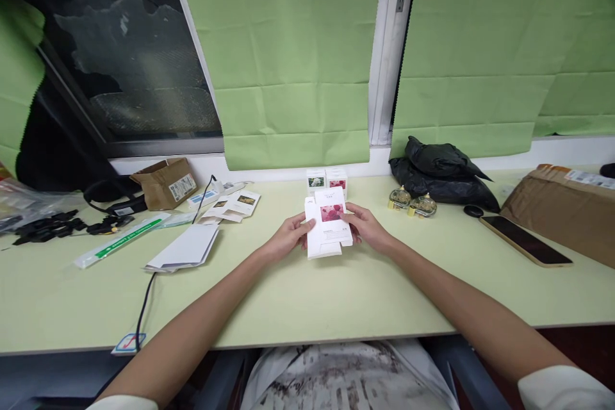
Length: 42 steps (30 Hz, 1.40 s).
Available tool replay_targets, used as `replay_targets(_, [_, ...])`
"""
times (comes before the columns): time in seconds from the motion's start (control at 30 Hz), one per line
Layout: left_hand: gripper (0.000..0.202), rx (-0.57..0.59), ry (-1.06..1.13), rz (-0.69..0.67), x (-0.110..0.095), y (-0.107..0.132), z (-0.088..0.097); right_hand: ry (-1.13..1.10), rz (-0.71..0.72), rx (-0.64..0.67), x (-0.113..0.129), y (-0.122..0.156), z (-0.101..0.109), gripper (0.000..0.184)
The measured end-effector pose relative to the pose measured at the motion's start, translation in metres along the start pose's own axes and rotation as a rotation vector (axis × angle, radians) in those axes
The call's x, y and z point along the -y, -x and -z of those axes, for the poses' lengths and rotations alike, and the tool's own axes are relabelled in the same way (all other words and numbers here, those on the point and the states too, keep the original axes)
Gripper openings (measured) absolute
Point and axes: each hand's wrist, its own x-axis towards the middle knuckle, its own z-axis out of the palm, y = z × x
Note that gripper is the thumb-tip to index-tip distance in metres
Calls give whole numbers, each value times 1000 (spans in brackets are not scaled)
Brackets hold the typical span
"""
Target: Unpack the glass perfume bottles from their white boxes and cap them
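Head view showed the left hand (pixel 287 237) and right hand (pixel 369 228) pinching a flat-looking white carton (pixel 329 230) before two small boxes (pixel 316 180). Shaping it seemed underway; the next move probably called for squeezing its edges open.

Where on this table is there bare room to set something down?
In front of the white carton, between the forearms, the tabletop is bare to its near edge. Another patch lies between the right forearm and the phone. Back left, around the small cardboard box, and back right, around the black bags, are crowded.
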Motion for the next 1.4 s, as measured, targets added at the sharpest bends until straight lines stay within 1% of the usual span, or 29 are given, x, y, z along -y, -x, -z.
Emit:
replay_targets(0.13, [52,-54,37,-16,0,-1,-1,-27,-27,18,1,0,1,41])
replay_targets(0.33, [55,-13,59,-22,0,-1,2,-8,-23,-11,3,2,-1,28])
replay_targets(0.43, [56,-31,58,-9,1,-2,1,-36,-37,-7,2,1,-1,26])
replay_targets(0.57, [54,-69,49,-2,1,-3,3,-78,-62,16,1,1,2,28])
replay_targets(0.73, [52,-43,8,-16,3,-3,5,-41,-32,12,1,1,4,30])
replay_targets(0.87, [58,-41,39,-20,4,-3,4,-18,-22,18,2,-1,7,31])
replay_targets(0.97, [60,-38,53,-15,3,-2,2,-1,-16,40,2,-1,8,31])
replay_targets(1.13, [55,-55,28,-24,-2,-1,3,22,-28,67,4,2,5,34])
replay_targets(1.23, [57,-63,36,-29,-4,0,2,26,-38,83,4,3,5,37])
replay_targets(1.4, [60,-4,66,8,-5,1,-2,21,-27,91,5,2,6,40])
